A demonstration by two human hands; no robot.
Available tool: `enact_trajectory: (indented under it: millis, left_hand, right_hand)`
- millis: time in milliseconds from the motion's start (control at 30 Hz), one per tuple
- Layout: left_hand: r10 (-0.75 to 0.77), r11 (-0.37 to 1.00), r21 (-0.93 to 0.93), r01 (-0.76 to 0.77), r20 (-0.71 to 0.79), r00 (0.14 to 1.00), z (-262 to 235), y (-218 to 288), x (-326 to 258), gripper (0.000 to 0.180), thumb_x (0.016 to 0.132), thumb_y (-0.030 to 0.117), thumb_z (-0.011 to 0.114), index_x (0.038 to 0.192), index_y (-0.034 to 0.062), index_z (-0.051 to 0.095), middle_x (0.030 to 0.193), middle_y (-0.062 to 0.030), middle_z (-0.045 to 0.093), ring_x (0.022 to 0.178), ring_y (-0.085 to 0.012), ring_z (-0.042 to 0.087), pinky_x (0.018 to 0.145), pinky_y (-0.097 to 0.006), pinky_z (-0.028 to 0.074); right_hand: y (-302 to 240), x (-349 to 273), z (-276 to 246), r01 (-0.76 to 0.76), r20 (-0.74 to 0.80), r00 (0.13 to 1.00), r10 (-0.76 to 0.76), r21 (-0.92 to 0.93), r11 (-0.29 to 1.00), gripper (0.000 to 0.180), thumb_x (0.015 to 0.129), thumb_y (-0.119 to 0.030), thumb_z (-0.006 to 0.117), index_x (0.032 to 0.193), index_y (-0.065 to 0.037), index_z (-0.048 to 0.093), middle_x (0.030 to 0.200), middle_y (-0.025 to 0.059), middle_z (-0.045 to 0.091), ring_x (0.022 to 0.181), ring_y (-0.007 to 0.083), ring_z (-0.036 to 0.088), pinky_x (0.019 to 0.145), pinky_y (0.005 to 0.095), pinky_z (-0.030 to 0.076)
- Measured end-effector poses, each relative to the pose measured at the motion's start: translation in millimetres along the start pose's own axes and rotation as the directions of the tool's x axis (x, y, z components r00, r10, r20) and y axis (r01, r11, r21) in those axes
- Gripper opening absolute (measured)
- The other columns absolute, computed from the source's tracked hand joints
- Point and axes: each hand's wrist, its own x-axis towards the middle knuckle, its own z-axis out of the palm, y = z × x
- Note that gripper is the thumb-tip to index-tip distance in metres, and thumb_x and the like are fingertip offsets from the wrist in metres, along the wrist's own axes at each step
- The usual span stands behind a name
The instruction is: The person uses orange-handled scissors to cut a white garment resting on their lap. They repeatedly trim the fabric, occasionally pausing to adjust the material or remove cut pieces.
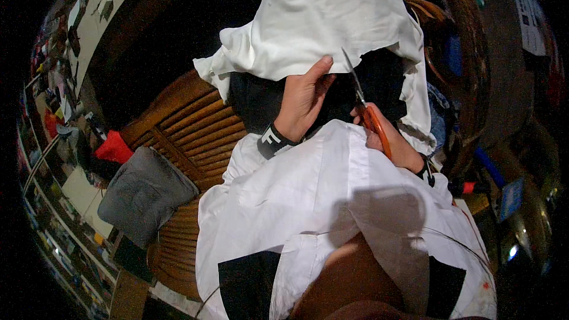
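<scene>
– Scissors [368, 112], orange-handled, in the right hand [388, 139]; fingers closed through the handles, blades slightly parted, tips pointing toward 12 o'clock. Whereabouts?

– Just right of centre. Blade tips reach the lower edge of the white fabric [314, 24], which hangs down from 12 o'clock over something black.

– Left hand [302, 101]?

– At 9 o'clock from the scissors, close beside them. Thumb and fingers pinch the white fabric's hem, so that hand is clamped on cloth. A black wristband with a white mark sits on its wrist. The two hands are near each other, not touching.

– Below them?

– More white cloth [308, 195] spread across the lap toward 6 o'clock, with black patches near the bottom edge.

– Surroundings?

– Slatted wooden chair [189, 130] at 9 o'clock, a grey cushion [145, 192] on it, a red item [114, 147] just beyond. Cluttered shelves along the far left rim, too small to tell apart.
</scene>
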Motion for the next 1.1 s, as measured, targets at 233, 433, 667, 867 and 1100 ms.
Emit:
enact_trajectory:
  millis: [233, 433, 667, 867, 1100]
  left_hand:
    - [0.014, 1.0, 0.027, -0.014, 0.008, 1.0, 7, -5, -6, 0.022, 0.084, 0.011, 0.065, 0.104, 0.0056, 0.057, 0.092, -0.0019, 0.058, 0.078, -0.0115, 0.055, 0.067, -0.025, 0.046]
    - [0.077, 0.997, 0.017, -0.078, 0.087, 0.993, 4, -8, -3, 0.024, 0.085, 0.013, 0.065, 0.105, 0.005, 0.055, 0.092, -0.0023, 0.059, 0.078, -0.0118, 0.054, 0.069, -0.025, 0.045]
    - [0.061, 0.998, 0.023, -0.063, 0.08, 0.995, 12, -5, -8, 0.023, 0.084, 0.015, 0.066, 0.103, 0.0051, 0.056, 0.089, -0.0027, 0.059, 0.076, -0.012, 0.054, 0.067, -0.025, 0.045]
    - [0.043, 0.999, -0.009, -0.042, 0.06, 0.997, 10, -4, -8, 0.02, 0.082, 0.017, 0.07, 0.094, 0.0063, 0.058, 0.082, -0.0005, 0.057, 0.071, -0.01, 0.053, 0.063, -0.022, 0.044]
    - [0.143, 0.985, -0.104, -0.137, 0.043, 0.989, 13, -7, -6, 0.018, 0.083, 0.016, 0.069, 0.093, 0.0073, 0.057, 0.079, 0.001, 0.055, 0.068, -0.0086, 0.051, 0.062, -0.021, 0.043]
  right_hand:
    - [-3, 8, 7, -0.021, -0.033, 0.999, 0.019, -0.075, 0.997, 0.044, 0.081, -0.015, 0.06, 0.114, 0.001, 0.037, 0.093, 0.0122, 0.044, 0.084, 0.0202, 0.046, 0.077, 0.0317, 0.041]
    - [-13, 15, 9, -0.1, -0.003, 0.995, 0.101, 0.047, 0.994, 0.034, 0.084, -0.015, 0.058, 0.106, 0.0, 0.038, 0.086, 0.0089, 0.042, 0.076, 0.0166, 0.044, 0.068, 0.03, 0.041]
    - [-16, 8, 7, -0.039, 0.059, 0.998, 0.028, 0.209, 0.977, 0.029, 0.089, -0.02, 0.051, 0.108, -0.003, 0.038, 0.084, 0.0018, 0.038, 0.069, 0.009, 0.038, 0.062, 0.0228, 0.039]
    - [-10, 9, 11, -0.062, 0.046, 0.998, 0.052, 0.251, 0.966, 0.03, 0.091, -0.025, 0.05, 0.111, -0.007, 0.038, 0.085, 0.0003, 0.036, 0.069, 0.0071, 0.037, 0.059, 0.0211, 0.036]
    - [-3, 5, 18, -0.058, 0.057, 0.998, 0.04, 0.372, 0.927, 0.04, 0.088, -0.031, 0.055, 0.116, -0.009, 0.037, 0.089, -0.0018, 0.032, 0.064, 0.0044, 0.034, 0.057, 0.019, 0.033]
